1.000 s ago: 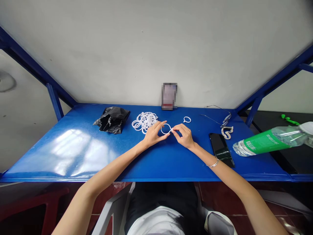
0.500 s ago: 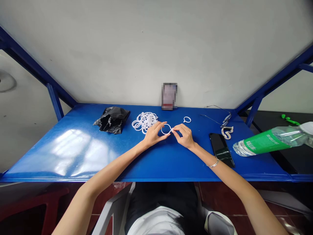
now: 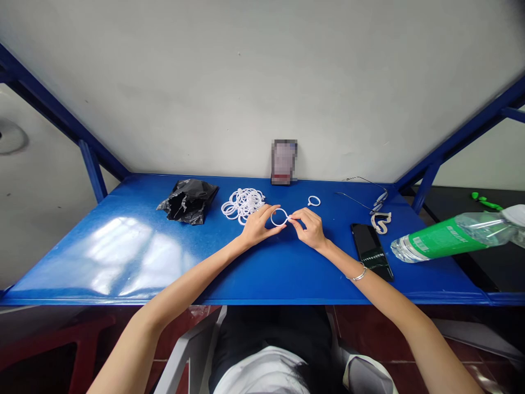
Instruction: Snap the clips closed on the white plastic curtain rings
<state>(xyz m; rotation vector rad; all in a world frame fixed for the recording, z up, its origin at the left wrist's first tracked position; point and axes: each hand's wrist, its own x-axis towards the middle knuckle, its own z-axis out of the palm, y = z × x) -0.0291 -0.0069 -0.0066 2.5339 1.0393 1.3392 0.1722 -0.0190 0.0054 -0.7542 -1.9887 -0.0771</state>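
Observation:
Both hands hold one white plastic ring [image 3: 275,210] just above the blue table [image 3: 123,246]. My left hand [image 3: 257,225] grips its left side with curled fingers. My right hand [image 3: 311,227] pinches a small tab at the ring's right edge. A pile of several white rings [image 3: 241,202] lies just behind my left hand. A single smaller white ring [image 3: 314,201] lies behind my right hand.
A crumpled black plastic bag [image 3: 187,200] sits at the back left. A dark phone [image 3: 371,250], a beige clip [image 3: 381,221] and glasses [image 3: 369,200] lie to the right. A green-labelled water bottle [image 3: 447,238] lies at the far right. A small blurred card [image 3: 284,161] leans on the wall.

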